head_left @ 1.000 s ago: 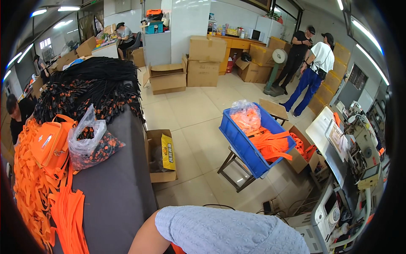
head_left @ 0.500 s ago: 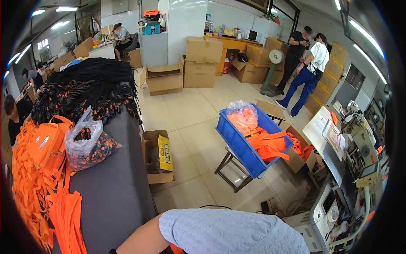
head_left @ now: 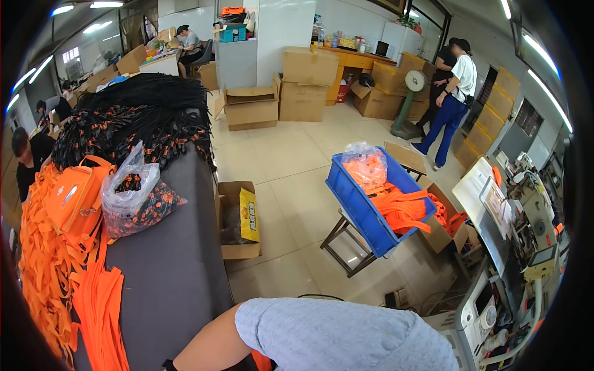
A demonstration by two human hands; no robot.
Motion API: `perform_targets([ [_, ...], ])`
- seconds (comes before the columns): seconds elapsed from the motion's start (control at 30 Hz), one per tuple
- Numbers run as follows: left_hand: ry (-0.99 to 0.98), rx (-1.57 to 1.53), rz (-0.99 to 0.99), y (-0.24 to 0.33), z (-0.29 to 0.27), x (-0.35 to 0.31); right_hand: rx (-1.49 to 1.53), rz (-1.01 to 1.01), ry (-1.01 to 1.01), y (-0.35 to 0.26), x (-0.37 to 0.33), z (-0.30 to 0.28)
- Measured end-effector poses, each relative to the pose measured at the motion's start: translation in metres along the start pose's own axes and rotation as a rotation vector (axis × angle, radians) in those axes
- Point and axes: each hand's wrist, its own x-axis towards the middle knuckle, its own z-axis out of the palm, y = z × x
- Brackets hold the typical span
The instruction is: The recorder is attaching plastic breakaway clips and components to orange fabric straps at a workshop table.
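Arm, one: blue-grey textured short sleeve (head_left: 346, 337), bare below the cuff, along the lower edge; both hands lie outside the view, so the spread of their fingers and anything they grasp cannot be told. Orange piece (head_left: 262, 361), one, just below the sleeve, mostly hidden; kind uncertain. Orange straps (head_left: 99, 315), one bundle of long flat lengths, lying roughly parallel on the dark grey table (head_left: 161, 290) at lower left; judged light, limp and hard to damage, liable to fan out or tangle; best gathered around the middle in a full grasp, not picked up by a loose end. Orange heap (head_left: 43, 266), loose looped strips along the table's left side; likely soft, apt to snag, best lifted in small handfuls. Orange bag (head_left: 77, 198), one, on the heap's far part; probably padded and half-stiff, the top handle being the natural hold. Clear plastic bag (head_left: 133, 201), beside it, with small black and orange pieces; likely slippery and slumping, to be taken by the gathered neck. Blue crate (head_left: 359, 210), on a stool (head_left: 336, 260), holding orange material; seemingly rigid, to be gripped by opposite rims. Black straps (head_left: 142, 99), large pile at the table's far end; supple, probably heavy as a mass.
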Motion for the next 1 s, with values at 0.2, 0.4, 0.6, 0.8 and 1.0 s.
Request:
perform_targets([
  [0.2,-0.141,-0.097,-0.205,-0.002,-0.006,-0.001,0.016,0.003,-0.038,-0.001,-0.005,0.002],
  [0.4,0.055,-0.407,-0.729,-0.027,-0.019,-0.040,0.073,-0.028,-0.052,-0.006,0.000,-0.004],
  [0.6,0.201,-0.821,-1.168,0.027,-0.015,0.025,0.616,0.224,0.332,-0.018,0.013,-0.018],
  [0.8,0.313,-0.710,-1.136,0.022,0.012,0.014,1.259,0.333,0.339,-0.023,0.011,-0.024],
  [1.0,0.373,-0.828,-1.105,0.026,0.014,0.004,1.397,0.539,0.315,-0.035,0.008,-0.021],
])
